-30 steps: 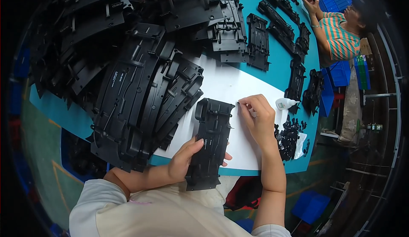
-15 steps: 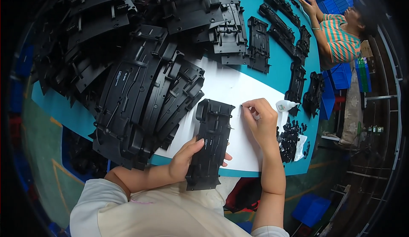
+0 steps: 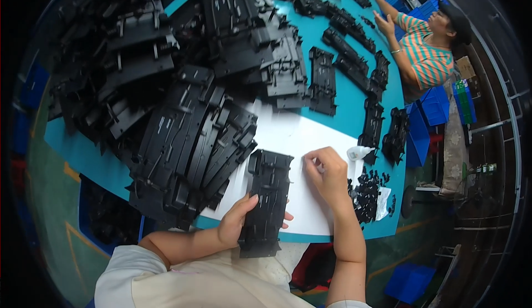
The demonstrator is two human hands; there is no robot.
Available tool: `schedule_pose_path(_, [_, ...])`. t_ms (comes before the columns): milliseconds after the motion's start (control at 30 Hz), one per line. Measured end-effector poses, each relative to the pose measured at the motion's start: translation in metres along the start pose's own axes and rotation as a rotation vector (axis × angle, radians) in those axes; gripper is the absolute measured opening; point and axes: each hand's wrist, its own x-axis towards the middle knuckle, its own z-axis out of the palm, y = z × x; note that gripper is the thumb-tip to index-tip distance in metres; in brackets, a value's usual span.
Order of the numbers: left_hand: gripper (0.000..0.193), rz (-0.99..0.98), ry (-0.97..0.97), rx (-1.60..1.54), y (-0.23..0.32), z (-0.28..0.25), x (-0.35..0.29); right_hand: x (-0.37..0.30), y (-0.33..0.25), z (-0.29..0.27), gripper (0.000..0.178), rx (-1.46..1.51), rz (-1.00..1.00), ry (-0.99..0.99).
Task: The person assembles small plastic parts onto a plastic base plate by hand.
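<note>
Cream and pale grey fabric covers the person's shirt point(image 3: 194, 286) at the near edge, with both bare forearms reaching forward from it. Left of centre, the left hand point(image 3: 234, 222) is clamped on a long black plastic panel point(image 3: 266, 203), its thumb on the left edge and fingertips showing past the right edge. That panel is held over the near edge of the table, its top leaning slightly right, with ridges and raised mounts facing up. To its right, the right hand point(image 3: 331, 175) has thumb and forefinger brought together over a white sheet point(image 3: 302, 208); whether something tiny sits between them, I cannot tell.

Just beyond the right hand stands or leans a small white bottle point(image 3: 358, 153), and nearer lies a heap of small black parts point(image 3: 367, 194) with a whitish packet point(image 3: 382, 204) beside it. On the left, stacked black panels point(image 3: 172, 142) overlap in a large pile that runs to the far side. Across the teal tabletop point(image 3: 349, 108), black assemblies point(image 3: 396, 136) lie in rows. Past the table's right side, a co-worker point(image 3: 426, 47) in a striped top raises both hands, near blue bins point(image 3: 432, 106).
</note>
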Motion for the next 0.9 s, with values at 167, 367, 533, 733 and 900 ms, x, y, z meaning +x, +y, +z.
schedule_pose_path(167, [0.058, 0.002, 0.026, 0.035, -0.003, -0.001, -0.002, -0.002, -0.004, 0.001, 0.012, 0.057, 0.028, 0.036])
schedule_pose_path(367, [0.063, -0.03, -0.001, -0.019, 0.002, 0.005, 0.004, 0.003, -0.007, -0.021, 0.011, 0.703, 0.472, 0.133])
schedule_pose_path(533, [0.066, 0.004, 0.017, 0.036, 0.003, 0.005, 0.004, -0.001, 0.001, -0.021, 0.01, 0.944, 0.493, 0.082])
schedule_pose_path(733, [0.065, -0.002, 0.037, 0.072, 0.001, 0.005, 0.002, -0.005, -0.002, -0.021, 0.01, 1.142, 0.551, 0.058])
schedule_pose_path(900, [0.065, -0.001, 0.034, 0.065, 0.0, 0.005, 0.0, -0.005, -0.007, -0.016, 0.008, 0.595, 0.368, 0.084])
